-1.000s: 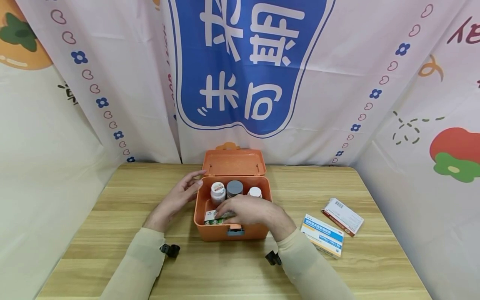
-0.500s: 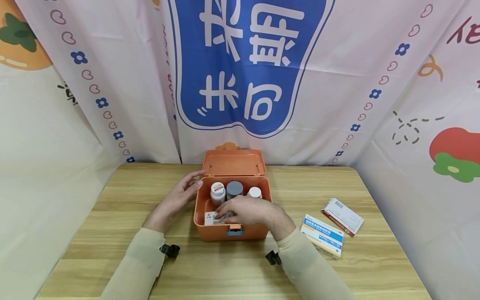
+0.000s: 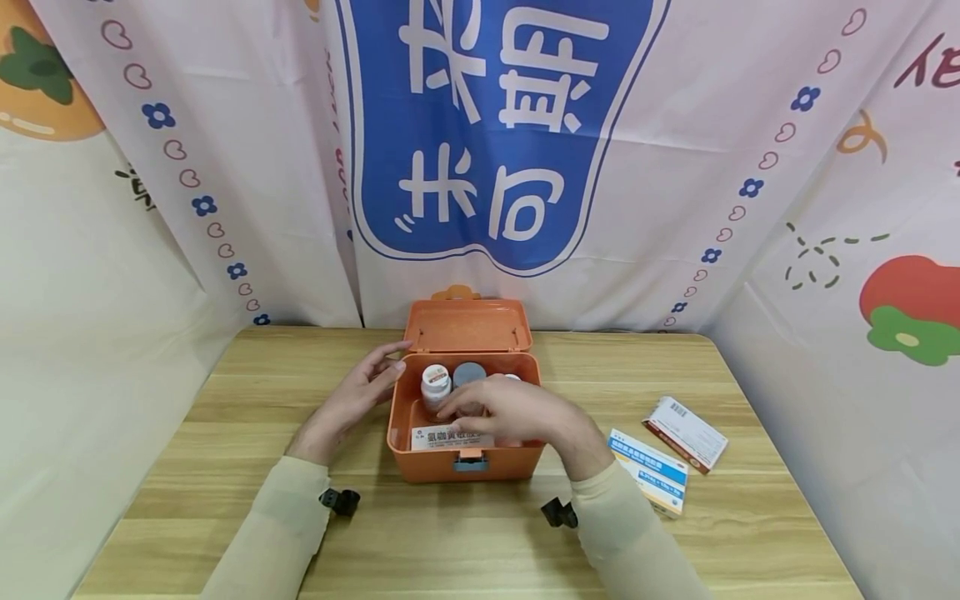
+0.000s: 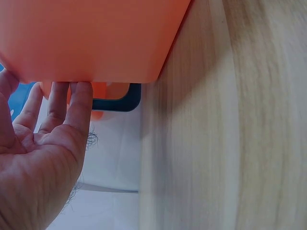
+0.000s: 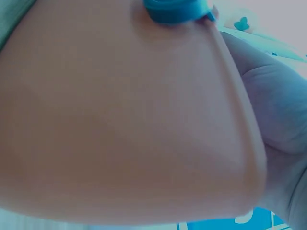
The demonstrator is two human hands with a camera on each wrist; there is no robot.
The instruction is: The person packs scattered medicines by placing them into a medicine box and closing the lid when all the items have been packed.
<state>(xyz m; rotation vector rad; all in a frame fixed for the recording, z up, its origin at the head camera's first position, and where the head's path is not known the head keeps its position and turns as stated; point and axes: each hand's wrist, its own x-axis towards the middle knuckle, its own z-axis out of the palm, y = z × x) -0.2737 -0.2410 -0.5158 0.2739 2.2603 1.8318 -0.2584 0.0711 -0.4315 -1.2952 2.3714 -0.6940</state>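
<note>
An orange storage box (image 3: 427,468) with a raised lid (image 3: 468,325) and a blue-grey latch (image 3: 470,464) stands mid-table. My left hand (image 3: 360,392) touches its left side; the left wrist view shows this hand's (image 4: 48,143) straight fingers along the wall. My right hand (image 3: 528,410) is over the box interior, fingers loosely bent and apart, holding nothing visible. Below its fingertips, a white medicine carton (image 3: 438,438) with dark print lies along the front wall. Behind are a white pill bottle (image 3: 436,385), a grey-lidded jar (image 3: 469,375) and a white cap, mostly hidden by this hand.
On the table's right lie a blue-and-white medicine carton (image 3: 651,475), partly covered by the right sleeve, and a white carton with a reddish-brown side (image 3: 686,429). A printed curtain (image 3: 630,283) hangs behind the table (image 3: 450,542).
My right hand has moved up and to the right, off the white carton, uncovering its print. The carton's green side no longer shows. The left hand stays where it was.
</note>
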